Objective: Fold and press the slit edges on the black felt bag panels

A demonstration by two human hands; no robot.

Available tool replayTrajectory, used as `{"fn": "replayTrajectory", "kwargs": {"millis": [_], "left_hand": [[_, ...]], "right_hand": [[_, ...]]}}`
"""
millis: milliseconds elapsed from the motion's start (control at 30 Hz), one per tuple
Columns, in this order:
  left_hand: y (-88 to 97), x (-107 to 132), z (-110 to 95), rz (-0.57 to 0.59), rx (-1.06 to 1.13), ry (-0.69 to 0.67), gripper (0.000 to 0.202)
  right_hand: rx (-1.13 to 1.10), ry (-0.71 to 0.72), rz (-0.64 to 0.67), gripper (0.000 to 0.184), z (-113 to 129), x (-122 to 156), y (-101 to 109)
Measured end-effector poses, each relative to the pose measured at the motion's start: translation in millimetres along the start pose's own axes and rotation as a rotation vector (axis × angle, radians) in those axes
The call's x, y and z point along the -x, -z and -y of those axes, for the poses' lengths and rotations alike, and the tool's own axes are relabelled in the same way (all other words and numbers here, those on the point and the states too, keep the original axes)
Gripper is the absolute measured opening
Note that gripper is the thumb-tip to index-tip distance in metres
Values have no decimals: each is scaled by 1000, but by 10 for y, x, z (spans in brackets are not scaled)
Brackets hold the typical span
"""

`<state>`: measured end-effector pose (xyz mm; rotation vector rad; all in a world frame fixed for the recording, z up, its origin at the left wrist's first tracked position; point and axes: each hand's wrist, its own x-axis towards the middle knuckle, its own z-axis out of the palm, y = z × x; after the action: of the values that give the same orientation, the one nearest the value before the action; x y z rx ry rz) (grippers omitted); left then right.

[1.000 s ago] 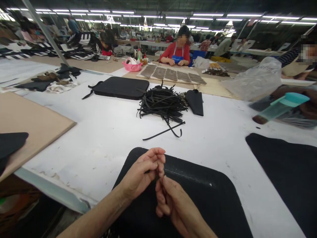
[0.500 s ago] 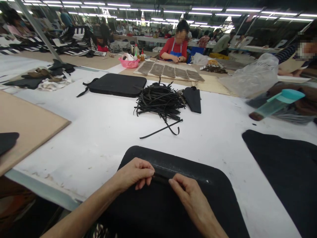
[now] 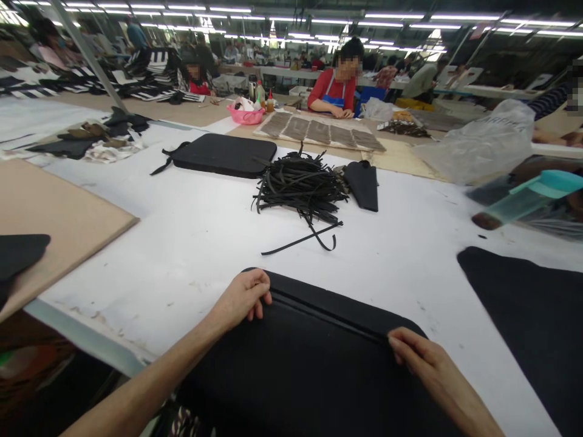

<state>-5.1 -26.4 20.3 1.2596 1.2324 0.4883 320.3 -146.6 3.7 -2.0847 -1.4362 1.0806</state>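
A narrow black strip runs taut between my two hands, lying along or just above the far edge of a large black panel with rounded corners. My left hand pinches the strip's left end near the panel's far left corner. The right end is pinched by my right hand, close to the far right corner. Whether the strip touches the panel I cannot tell. Beyond the panel, a heap of similar black strips lies on the white tabletop, with a couple of loose ones in front.
Behind the heap are a stack of black panels and a small black piece. On the right are a black sheet, a bottle with a turquoise lid and a plastic bag. A board lies left. A co-worker sits opposite.
My hands have moved apart, the right one farther right and the left slightly up and left. A longer length of black strip now spans between them. The view has shifted slightly.
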Motion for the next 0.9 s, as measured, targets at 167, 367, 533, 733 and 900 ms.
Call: {"fn": "replayTrajectory", "kwargs": {"millis": [167,367,533,733,900], "left_hand": [[-8,-119,42,-108,-114,8,12],[34,-143,77,-129,-257,9,10],[10,-145,70,-117,-373,42,11],[-1,-184,83,-135,-474,85,9],[11,-193,71,-143,-555,82,9]], "right_hand": [[-97,-91,-41,35,-169,-77,17],[-98,-244,-76,42,-324,-158,8],[-115,-217,-49,43,-368,-129,-14],[-47,-252,-79,42,-336,-133,-49],[-28,-268,-74,44,-367,-157,-72]]}}
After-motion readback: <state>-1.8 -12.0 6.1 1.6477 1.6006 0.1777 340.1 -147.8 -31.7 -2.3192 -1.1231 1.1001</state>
